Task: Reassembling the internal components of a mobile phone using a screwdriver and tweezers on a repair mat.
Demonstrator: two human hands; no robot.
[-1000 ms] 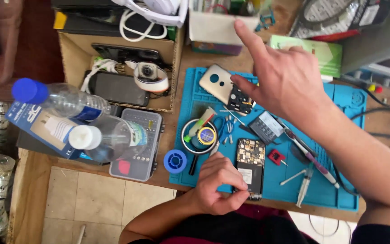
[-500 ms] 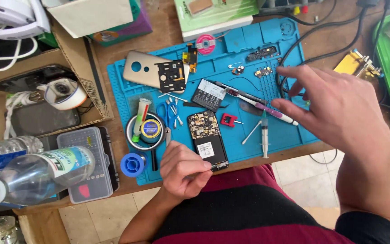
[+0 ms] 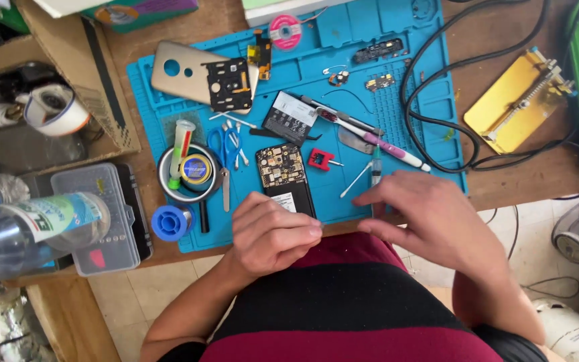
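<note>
An opened phone (image 3: 283, 171) with its circuit board showing lies on a blue work mat (image 3: 410, 74). My left hand (image 3: 273, 231) is curled into a fist at the phone's near end, touching it or just above it; I see nothing in its fingers. My right hand (image 3: 423, 214) hovers over the mat's near edge with fingers stretched out and empty, fingertips just below a small syringe (image 3: 375, 167). A pink-handled tool (image 3: 383, 142) and a small red part (image 3: 319, 159) lie beside the phone. A gold back cover (image 3: 179, 70) and black frame (image 3: 229, 84) rest at the mat's far left.
A round tin (image 3: 196, 173) and blue solder spool (image 3: 171, 222) sit left of the phone. Further left are a clear plastic case (image 3: 105, 214), plastic bottles (image 3: 35, 224) and a cardboard box holding a tape roll (image 3: 55, 110). Black cables (image 3: 430, 117) and a yellow holder (image 3: 517, 100) lie on the right.
My right hand has drawn back from the far side of the table to the mat's near edge. My left hand stayed curled by the phone. The view shifted over the mat.
</note>
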